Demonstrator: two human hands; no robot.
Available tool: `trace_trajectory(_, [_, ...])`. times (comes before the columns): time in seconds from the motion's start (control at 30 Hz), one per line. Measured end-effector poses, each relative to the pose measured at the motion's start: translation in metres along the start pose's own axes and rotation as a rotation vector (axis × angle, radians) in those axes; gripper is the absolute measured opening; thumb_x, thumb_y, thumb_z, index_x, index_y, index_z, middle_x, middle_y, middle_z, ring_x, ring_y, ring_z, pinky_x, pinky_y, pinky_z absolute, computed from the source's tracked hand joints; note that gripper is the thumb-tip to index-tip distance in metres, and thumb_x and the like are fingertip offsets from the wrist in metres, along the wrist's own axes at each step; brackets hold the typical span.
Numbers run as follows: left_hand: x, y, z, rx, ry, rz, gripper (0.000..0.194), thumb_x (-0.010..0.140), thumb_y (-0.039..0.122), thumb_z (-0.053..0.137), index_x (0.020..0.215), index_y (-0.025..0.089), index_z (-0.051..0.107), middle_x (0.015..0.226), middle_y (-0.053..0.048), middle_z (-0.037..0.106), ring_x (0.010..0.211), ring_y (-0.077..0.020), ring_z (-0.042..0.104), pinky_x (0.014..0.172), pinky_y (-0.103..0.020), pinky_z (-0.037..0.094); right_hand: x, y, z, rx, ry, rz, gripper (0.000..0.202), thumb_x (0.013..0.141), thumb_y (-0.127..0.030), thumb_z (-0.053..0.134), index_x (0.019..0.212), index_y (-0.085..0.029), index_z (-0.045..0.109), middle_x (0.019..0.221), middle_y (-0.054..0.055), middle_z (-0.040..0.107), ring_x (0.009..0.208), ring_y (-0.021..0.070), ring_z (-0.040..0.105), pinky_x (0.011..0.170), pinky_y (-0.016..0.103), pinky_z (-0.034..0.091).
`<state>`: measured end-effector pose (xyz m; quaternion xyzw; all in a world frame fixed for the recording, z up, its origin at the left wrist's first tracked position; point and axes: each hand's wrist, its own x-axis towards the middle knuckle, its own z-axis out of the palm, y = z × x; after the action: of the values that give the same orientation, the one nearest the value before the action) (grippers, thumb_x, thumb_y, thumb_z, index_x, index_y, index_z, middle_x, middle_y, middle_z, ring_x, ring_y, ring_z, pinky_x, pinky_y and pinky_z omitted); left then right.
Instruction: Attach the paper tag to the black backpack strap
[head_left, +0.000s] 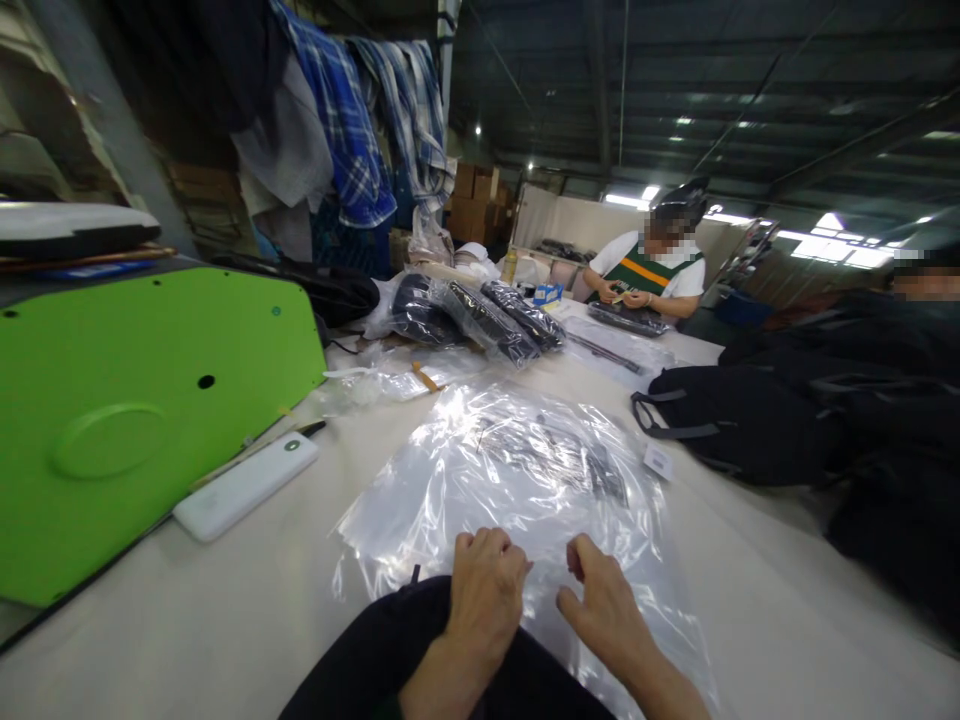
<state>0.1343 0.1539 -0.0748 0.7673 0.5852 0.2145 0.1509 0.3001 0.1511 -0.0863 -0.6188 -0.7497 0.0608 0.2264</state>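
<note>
My left hand (491,590) is closed, its fingers curled in over the near edge of a black fabric item (367,650) and the clear plastic beneath. What it grips, if anything, is hidden by the fingers. To its right, my right hand (604,605) is held with thumb and forefinger apart, nothing visible between them. Both hands are above large clear plastic bags (442,480) that lie flat and shiny on the pale table. The black item at the bottom is partly covered by my left forearm, with a small tab standing up from its top edge.
A green-sided machine (172,400) stands at the left, beside a white oblong device (247,485). Plastic-wrapped black goods (487,320) are heaped farther back. Black backpacks (742,420) are piled right. Across the table a person (649,265) handles something small. Clothes (337,120) hang at upper left.
</note>
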Motion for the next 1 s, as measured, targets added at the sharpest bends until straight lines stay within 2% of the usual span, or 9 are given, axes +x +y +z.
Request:
trace_trajectory(0.1, [0.000, -0.001, 0.001, 0.015, 0.004, -0.040, 0.023, 0.092, 0.017, 0.047, 0.078, 0.020, 0.065, 0.081, -0.002, 0.065, 0.085, -0.0200, 0.058, 0.076, -0.035, 0.036, 0.003, -0.007, -0.012, 0.041, -0.044, -0.003, 0.011, 0.079, -0.024, 0.045, 0.070, -0.024, 0.038, 0.061, -0.006, 0.049, 0.055, 0.0135, 0.050, 0.054, 0.025, 0.040])
trace_trajectory(0.17, [0.000, -0.003, 0.003, 0.016, 0.011, -0.048, 0.022, 0.091, 0.014, 0.046, 0.079, 0.019, 0.065, 0.081, -0.003, 0.066, 0.085, -0.0205, 0.058, 0.077, -0.035, 0.036, 0.003, -0.010, -0.013, 0.037, -0.034, 0.016, 0.026, 0.092, -0.035, 0.036, 0.069, -0.024, 0.036, 0.058, -0.006, 0.047, 0.052, 0.0124, 0.050, 0.051, 0.024, 0.039])
trace_trajectory(0.23, [0.000, -0.005, 0.004, 0.021, 0.017, -0.056, 0.022, 0.089, 0.011, 0.047, 0.078, 0.018, 0.065, 0.081, -0.003, 0.066, 0.085, -0.0210, 0.059, 0.076, -0.034, 0.036, 0.001, -0.010, -0.010, 0.004, -0.006, 0.024, 0.035, 0.095, -0.043, 0.030, 0.067, -0.024, 0.036, 0.056, -0.006, 0.047, 0.050, 0.0127, 0.050, 0.052, 0.025, 0.038])
trace_trajectory(0.33, [0.001, -0.005, 0.004, 0.028, 0.035, -0.072, 0.022, 0.088, 0.008, 0.047, 0.078, 0.017, 0.065, 0.080, -0.004, 0.065, 0.084, -0.0212, 0.058, 0.076, -0.033, 0.036, -0.004, -0.003, -0.003, -0.073, 0.028, -0.022, 0.035, 0.092, -0.048, 0.037, 0.067, -0.023, 0.039, 0.059, -0.004, 0.050, 0.055, 0.0147, 0.052, 0.060, 0.028, 0.039])
trace_trajectory(0.4, [0.000, -0.005, 0.002, 0.031, 0.053, -0.080, 0.022, 0.087, 0.008, 0.047, 0.079, 0.017, 0.064, 0.080, -0.003, 0.065, 0.085, -0.0208, 0.058, 0.076, -0.032, 0.036, -0.008, 0.004, -0.001, -0.140, 0.047, -0.044, 0.029, 0.090, -0.042, 0.042, 0.069, -0.023, 0.041, 0.062, -0.002, 0.052, 0.060, 0.0165, 0.053, 0.063, 0.029, 0.039])
trace_trajectory(0.5, [0.000, -0.005, -0.001, 0.037, 0.077, -0.088, 0.023, 0.086, 0.006, 0.045, 0.080, 0.018, 0.065, 0.082, -0.003, 0.065, 0.086, -0.0202, 0.058, 0.077, -0.032, 0.036, -0.015, 0.014, -0.002, -0.269, 0.094, -0.002, 0.013, 0.085, -0.022, 0.040, 0.072, -0.022, 0.045, 0.065, 0.001, 0.055, 0.064, 0.0187, 0.055, 0.063, 0.030, 0.037])
trace_trajectory(0.6, [0.000, -0.005, -0.006, 0.047, 0.091, -0.096, 0.026, 0.085, 0.004, 0.044, 0.086, 0.019, 0.065, 0.085, -0.003, 0.065, 0.089, -0.0196, 0.057, 0.078, -0.031, 0.036, -0.026, 0.023, -0.006, -0.396, 0.117, 0.055, 0.017, 0.077, -0.009, 0.039, 0.078, -0.021, 0.051, 0.068, 0.004, 0.059, 0.068, 0.0210, 0.058, 0.065, 0.032, 0.037])
trace_trajectory(0.8, [0.000, -0.001, -0.022, 0.136, 0.083, -0.086, 0.029, 0.083, 0.001, 0.039, 0.091, 0.017, 0.063, 0.091, -0.007, 0.064, 0.092, -0.0233, 0.056, 0.079, -0.033, 0.036, -0.047, 0.033, -0.021, -0.561, 0.100, 0.144, 0.022, 0.082, -0.010, 0.041, 0.068, -0.020, 0.056, 0.069, 0.007, 0.060, 0.071, 0.0248, 0.060, 0.067, 0.035, 0.037])
trace_trajectory(1.0, [0.000, 0.002, -0.038, 0.260, 0.069, -0.078, 0.033, 0.079, -0.002, 0.036, 0.091, 0.013, 0.063, 0.091, -0.013, 0.061, 0.092, -0.0280, 0.055, 0.077, -0.038, 0.036, -0.059, 0.037, -0.035, -0.549, 0.097, 0.229, 0.023, 0.085, -0.010, 0.040, 0.077, -0.019, 0.059, 0.078, 0.008, 0.062, 0.077, 0.0242, 0.061, 0.069, 0.034, 0.037])
